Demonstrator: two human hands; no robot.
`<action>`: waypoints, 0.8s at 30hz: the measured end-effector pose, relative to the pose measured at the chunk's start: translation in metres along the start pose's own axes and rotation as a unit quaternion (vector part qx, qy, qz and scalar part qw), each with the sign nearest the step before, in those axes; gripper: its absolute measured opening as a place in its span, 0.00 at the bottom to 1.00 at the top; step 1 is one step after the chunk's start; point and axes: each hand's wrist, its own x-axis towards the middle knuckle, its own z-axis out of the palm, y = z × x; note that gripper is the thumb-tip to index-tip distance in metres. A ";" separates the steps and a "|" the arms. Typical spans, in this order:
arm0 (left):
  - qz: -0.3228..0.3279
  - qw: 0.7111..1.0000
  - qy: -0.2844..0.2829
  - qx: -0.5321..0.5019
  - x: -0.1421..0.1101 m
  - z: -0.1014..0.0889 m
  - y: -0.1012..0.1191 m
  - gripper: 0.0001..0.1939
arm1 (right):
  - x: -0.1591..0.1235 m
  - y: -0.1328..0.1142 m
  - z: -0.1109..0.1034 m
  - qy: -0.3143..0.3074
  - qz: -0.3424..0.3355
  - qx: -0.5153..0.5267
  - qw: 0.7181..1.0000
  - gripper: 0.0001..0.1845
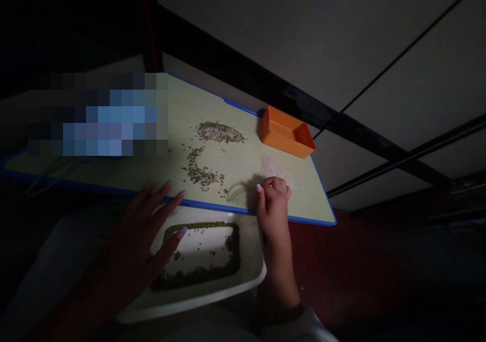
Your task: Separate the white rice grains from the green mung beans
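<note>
Behind the desk (309, 198), pale panels (379, 38) crossed by dark bands (235, 63). Toward the upper left, a dark red post (147, 28). At lower right, reddish floor (341, 266) in dimness. Leftward, something bluish (117, 119), pixelated past telling.

The light is dim; pale, black-banded panelling (379, 33) stands behind a blue-edged table (182, 101); dark red floor (334, 266)

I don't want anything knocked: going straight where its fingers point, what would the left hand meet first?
Likely the curved scatter of green grains on the table, though the left hand might pass above; depth is unclear.
</note>
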 end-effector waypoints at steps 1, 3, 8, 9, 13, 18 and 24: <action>0.003 1.000 0.002 0.003 0.000 0.000 0.000 0.31 | 0.000 0.000 0.000 0.003 0.003 0.001 1.000 0.15; 0.010 1.000 0.008 0.007 0.000 0.000 0.001 0.31 | 0.000 0.001 0.000 0.009 0.010 0.000 1.000 0.15; 0.014 1.000 0.008 0.006 0.002 -0.001 0.003 0.31 | 0.001 0.002 0.002 0.026 0.024 -0.024 0.999 0.15; 0.013 1.000 0.007 0.006 0.002 -0.001 0.003 0.31 | 0.001 0.002 0.003 0.028 0.025 -0.028 0.999 0.15; 0.010 1.000 0.010 0.006 0.003 0.000 0.002 0.31 | 0.003 0.002 0.005 0.022 0.023 -0.032 0.999 0.14; 0.007 1.000 0.008 -0.006 0.002 0.000 0.002 0.31 | 0.004 0.002 0.005 0.004 0.007 -0.012 1.000 0.14; 0.010 1.000 0.009 -0.006 0.002 0.000 0.001 0.32 | 0.002 0.001 0.001 -0.010 -0.001 0.006 1.000 0.15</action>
